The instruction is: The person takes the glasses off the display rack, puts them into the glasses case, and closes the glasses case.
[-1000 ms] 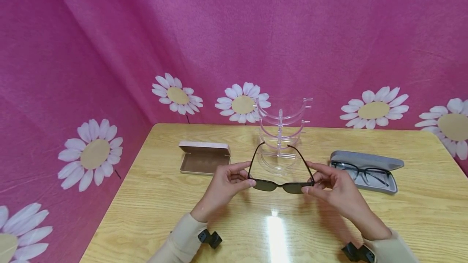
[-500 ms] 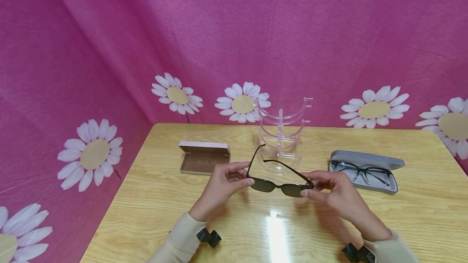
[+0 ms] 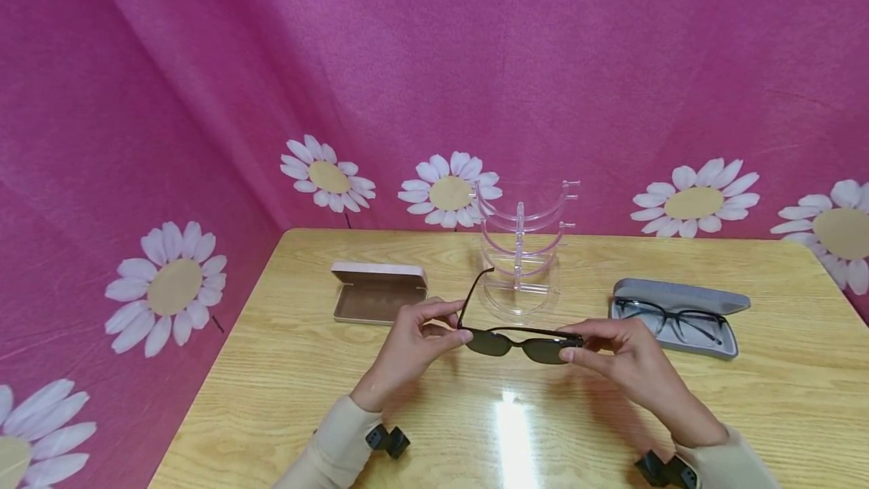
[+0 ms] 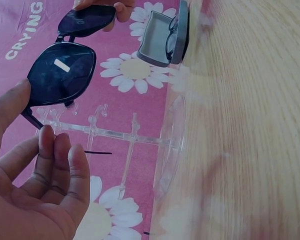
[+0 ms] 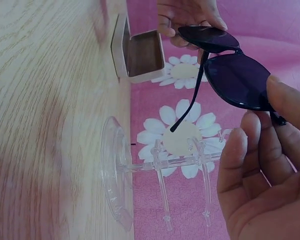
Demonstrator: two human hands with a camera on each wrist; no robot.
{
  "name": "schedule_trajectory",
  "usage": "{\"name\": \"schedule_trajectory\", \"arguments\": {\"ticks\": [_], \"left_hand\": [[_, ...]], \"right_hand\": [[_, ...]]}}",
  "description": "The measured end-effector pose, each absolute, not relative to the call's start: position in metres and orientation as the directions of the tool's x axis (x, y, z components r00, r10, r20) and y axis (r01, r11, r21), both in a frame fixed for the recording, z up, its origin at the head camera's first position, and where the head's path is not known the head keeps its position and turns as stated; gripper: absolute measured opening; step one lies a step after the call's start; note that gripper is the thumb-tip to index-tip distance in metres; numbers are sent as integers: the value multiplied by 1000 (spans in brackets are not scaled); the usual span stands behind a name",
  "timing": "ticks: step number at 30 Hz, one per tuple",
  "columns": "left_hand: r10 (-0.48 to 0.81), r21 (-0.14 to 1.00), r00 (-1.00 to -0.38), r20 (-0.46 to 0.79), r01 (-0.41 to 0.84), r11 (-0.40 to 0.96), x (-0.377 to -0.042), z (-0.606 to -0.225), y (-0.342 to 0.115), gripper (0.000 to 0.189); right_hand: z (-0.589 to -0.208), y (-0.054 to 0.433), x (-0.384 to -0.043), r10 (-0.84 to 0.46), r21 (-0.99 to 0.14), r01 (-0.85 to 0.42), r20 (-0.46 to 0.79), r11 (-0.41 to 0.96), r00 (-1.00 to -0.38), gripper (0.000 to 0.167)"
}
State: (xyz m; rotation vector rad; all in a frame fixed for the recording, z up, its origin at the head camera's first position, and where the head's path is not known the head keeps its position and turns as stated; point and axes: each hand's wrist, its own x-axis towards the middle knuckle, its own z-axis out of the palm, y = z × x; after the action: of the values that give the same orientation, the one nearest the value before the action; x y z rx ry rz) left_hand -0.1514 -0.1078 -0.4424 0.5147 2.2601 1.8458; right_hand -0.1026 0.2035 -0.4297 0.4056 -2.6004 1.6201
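Dark sunglasses [image 3: 490, 343] are held up over the table, lenses toward the person. My left hand [image 3: 417, 345] pinches them at the left hinge, thumb on the lens corner in the left wrist view. At the other end my right hand [image 3: 621, 353] pinches the right hinge between thumb and fingers. The left temple stands out, pointing away from the person, while the right temple lies folded across behind the lenses. Just beyond is a clear acrylic glasses stand [image 3: 520, 247] with curved tiers and no glasses on it.
An open brown-lined glasses case [image 3: 373, 302] lies to the left of the stand. To the right, an open grey case [image 3: 679, 294] holds black-framed eyeglasses [image 3: 672, 319]. A pink cloth with daisies hangs behind the wooden table [image 3: 448, 429].
The right temple has swung inward from standing out to folded behind the lenses. Both hands have kept their grip and nearly the same place.
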Motion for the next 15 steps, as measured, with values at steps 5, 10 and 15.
{"name": "schedule_trajectory", "arguments": {"ticks": [5, 10, 15], "left_hand": [[385, 969, -919, 84, 165, 183, -151, -442, -109, 44], [415, 973, -907, 67, 151, 173, -149, -441, -108, 43], [442, 982, -896, 32, 112, 154, -148, -438, -108, 47]], "right_hand": [[-431, 204, -102, -220, -869, -295, 222, 397, -950, 20], [-430, 204, -102, -225, -871, -298, 223, 391, -949, 19], [-429, 205, -102, -230, -876, -299, 224, 377, -947, 20]]}}
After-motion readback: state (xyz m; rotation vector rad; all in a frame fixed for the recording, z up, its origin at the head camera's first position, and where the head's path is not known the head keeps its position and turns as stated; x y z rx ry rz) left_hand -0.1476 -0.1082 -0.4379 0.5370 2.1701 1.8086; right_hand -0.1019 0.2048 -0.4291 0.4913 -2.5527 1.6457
